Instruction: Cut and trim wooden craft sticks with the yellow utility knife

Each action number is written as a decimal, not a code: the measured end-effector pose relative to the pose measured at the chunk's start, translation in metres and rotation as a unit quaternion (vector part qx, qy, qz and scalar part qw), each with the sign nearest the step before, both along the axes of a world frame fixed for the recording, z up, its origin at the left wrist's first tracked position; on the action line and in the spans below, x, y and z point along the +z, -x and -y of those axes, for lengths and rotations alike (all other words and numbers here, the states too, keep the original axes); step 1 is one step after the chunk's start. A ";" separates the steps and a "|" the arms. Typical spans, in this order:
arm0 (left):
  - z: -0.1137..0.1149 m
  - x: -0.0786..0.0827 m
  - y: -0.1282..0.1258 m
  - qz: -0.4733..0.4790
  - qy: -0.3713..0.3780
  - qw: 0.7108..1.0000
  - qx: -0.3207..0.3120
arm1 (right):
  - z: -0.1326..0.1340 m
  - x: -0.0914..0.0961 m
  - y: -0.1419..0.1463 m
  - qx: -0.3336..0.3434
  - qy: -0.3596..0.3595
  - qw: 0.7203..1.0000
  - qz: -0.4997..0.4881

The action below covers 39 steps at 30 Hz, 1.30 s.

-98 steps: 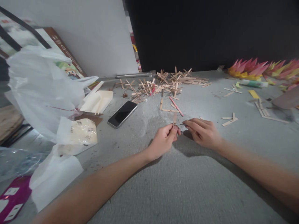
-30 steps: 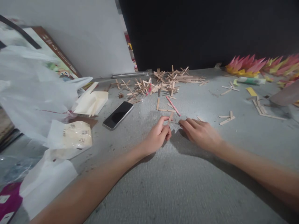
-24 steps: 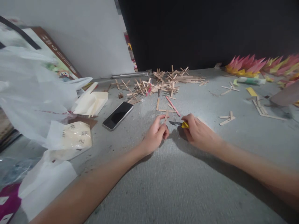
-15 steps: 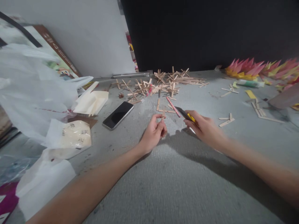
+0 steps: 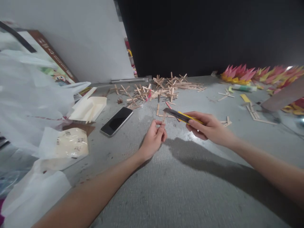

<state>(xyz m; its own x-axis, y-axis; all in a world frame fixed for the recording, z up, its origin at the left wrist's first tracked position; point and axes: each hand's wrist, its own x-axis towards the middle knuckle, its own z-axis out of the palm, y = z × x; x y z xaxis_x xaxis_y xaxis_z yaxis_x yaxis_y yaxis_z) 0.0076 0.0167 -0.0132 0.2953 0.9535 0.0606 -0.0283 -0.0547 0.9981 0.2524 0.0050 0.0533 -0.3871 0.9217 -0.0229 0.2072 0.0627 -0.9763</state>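
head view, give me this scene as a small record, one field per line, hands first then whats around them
left hand: pinching a slim wooden stick
right hand: holding a yellow-and-black utility knife
beyond hands: jumbled stick pile
left side: phone, screen dark
far right: pink-and-yellow spiky decorations

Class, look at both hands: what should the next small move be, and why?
Probably settle the utility knife carefully against the wooden stick, clear of the left hand. The right hand holds it with the blade out, near the stick's upper end; the left hand pinches the stick lower down. Whether blade and stick touch is unclear.
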 end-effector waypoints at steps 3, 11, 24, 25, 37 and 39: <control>0.000 0.001 0.000 -0.003 -0.005 1.000 0.000 | -0.001 -0.009 0.001 -0.021 -0.016 1.000 0.009; -0.001 0.001 0.000 -0.014 0.006 1.000 0.014 | 0.000 -0.011 0.000 -0.011 -0.076 0.993 0.084; -0.001 0.000 -0.002 -0.018 0.018 1.000 0.016 | 0.007 -0.006 0.002 0.057 0.017 0.998 0.019; -0.001 0.000 -0.002 -0.017 0.018 1.000 0.014 | 0.006 -0.007 0.001 0.057 0.029 0.998 0.003; 0.001 0.005 -0.004 -0.009 0.034 0.999 0.020 | 0.002 0.000 -0.008 0.062 -0.019 0.995 0.075; 0.001 0.004 -0.003 -0.015 0.034 0.999 0.020 | 0.007 0.005 -0.007 0.028 -0.110 0.978 0.175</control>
<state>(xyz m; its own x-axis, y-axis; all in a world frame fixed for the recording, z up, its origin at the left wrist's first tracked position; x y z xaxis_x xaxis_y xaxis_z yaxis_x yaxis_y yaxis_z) 0.0107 0.0155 -0.0089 0.2569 0.9663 -0.0128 0.0023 0.0126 0.9999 0.2596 -0.0017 0.0584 -0.4405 0.8971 0.0329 0.5166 0.2833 -0.8080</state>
